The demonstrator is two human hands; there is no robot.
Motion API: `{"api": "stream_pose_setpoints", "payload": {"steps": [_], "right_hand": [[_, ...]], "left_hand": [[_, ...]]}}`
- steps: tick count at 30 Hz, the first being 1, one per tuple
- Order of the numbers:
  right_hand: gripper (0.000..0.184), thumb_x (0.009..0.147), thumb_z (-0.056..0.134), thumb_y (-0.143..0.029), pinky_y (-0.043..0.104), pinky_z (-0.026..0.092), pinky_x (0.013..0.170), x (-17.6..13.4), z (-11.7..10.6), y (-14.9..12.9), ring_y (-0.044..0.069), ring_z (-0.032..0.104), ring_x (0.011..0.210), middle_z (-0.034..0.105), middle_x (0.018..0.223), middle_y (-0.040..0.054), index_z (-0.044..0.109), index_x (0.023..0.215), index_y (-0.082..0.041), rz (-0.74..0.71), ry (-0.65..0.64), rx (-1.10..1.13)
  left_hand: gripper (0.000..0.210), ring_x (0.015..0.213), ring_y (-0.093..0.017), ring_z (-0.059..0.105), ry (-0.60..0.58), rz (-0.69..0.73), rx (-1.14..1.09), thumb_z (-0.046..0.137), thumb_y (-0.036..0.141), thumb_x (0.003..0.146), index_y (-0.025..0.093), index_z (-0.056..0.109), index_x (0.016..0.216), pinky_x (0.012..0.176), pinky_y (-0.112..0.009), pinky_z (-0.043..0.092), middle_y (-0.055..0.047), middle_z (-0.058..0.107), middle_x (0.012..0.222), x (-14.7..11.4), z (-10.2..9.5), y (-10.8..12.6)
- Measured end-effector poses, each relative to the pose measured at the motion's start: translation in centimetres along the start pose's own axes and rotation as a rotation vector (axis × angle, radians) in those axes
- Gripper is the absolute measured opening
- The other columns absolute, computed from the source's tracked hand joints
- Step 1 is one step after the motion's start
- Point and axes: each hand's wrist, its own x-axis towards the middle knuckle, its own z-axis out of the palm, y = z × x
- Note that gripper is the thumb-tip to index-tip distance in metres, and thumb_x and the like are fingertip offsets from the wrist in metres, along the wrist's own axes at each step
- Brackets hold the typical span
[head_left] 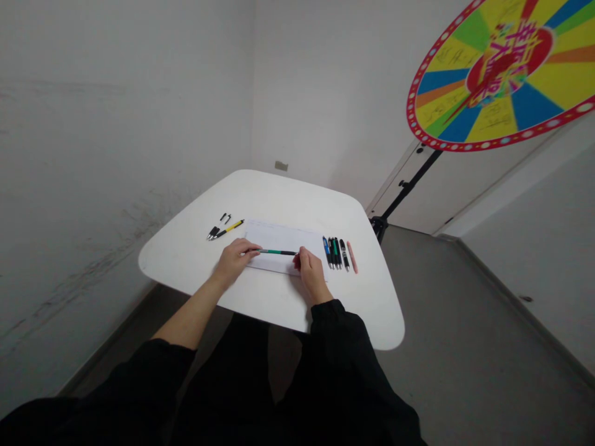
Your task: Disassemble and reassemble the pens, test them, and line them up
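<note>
A green and black pen (274,251) lies crosswise between my hands, above a white sheet of paper (283,235). My left hand (235,259) pinches its left end. At the black right end, my right hand (309,267) has its fingers closed on the pen tip. To the right of the paper is a row of several pens, among them a blue pen (327,249), a black and white pen (344,254) and a pink pen (352,257). Left of the paper lies a yellow and black pen (229,228), near small dark pen parts (214,233).
The white table (297,198) has rounded corners and stands near the walls. Behind it at the right, a colourful prize wheel (506,74) rises on a black stand (395,198). A small plate (281,165) sits low on the back wall.
</note>
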Motion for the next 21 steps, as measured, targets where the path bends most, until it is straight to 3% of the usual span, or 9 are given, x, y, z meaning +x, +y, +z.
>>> {"api": "stream_pose_setpoints", "payload": {"steps": [3,5,8,13,21], "right_hand": [[0.039,0.098,0.05,-0.057,0.031,0.05,0.064,0.13,0.05,0.01,0.019,0.062,0.071,0.068,0.079,0.0026,0.067,0.104,-0.023,0.016,0.038,0.153],[0.037,0.091,0.063,-0.052,0.032,0.054,0.072,0.24,0.02,-0.07,0.02,0.067,0.085,0.071,0.093,0.0043,0.065,0.114,-0.024,-0.009,0.054,0.184],[0.028,0.085,0.07,-0.044,0.035,0.055,0.083,0.3,-0.03,-0.24,0.022,0.068,0.096,0.072,0.102,0.0064,0.069,0.103,-0.023,-0.042,0.055,0.125],[0.022,0.086,0.064,-0.043,0.035,0.052,0.075,0.26,0.0,-0.12,0.021,0.065,0.078,0.069,0.088,0.0034,0.067,0.094,-0.023,0.01,0.037,0.059],[0.029,0.096,0.046,-0.047,0.035,0.042,0.072,0.14,0.16,0.13,0.021,0.051,0.074,0.055,0.074,0.0008,0.051,0.077,-0.026,-0.099,-0.013,-0.136]], "left_hand": [[0.013,0.092,-0.023,0.066,0.014,-0.016,0.019,0.069,0.029,0.093,0.024,0.08,0.096,0.088,-0.039,0.052,-0.005,0.075,0.091,0.06,0.03,-0.16],[0.013,0.092,-0.023,0.065,0.025,-0.023,0.029,0.069,0.029,0.093,0.024,0.08,0.096,0.088,-0.039,0.052,-0.005,0.075,0.091,0.08,0.06,-0.25],[0.013,0.092,-0.023,0.065,0.037,-0.021,0.037,0.068,0.029,0.093,0.024,0.08,0.096,0.087,-0.038,0.052,-0.005,0.075,0.091,0.08,0.09,-0.28],[0.014,0.092,-0.023,0.065,0.032,-0.029,0.034,0.069,0.03,0.093,0.025,0.081,0.097,0.087,-0.039,0.052,-0.005,0.075,0.09,0.03,0.07,-0.19],[0.013,0.092,-0.023,0.065,0.037,0.019,0.018,0.07,0.031,0.093,0.025,0.082,0.097,0.087,-0.039,0.052,-0.005,0.076,0.09,0.0,0.06,-0.19]]}}
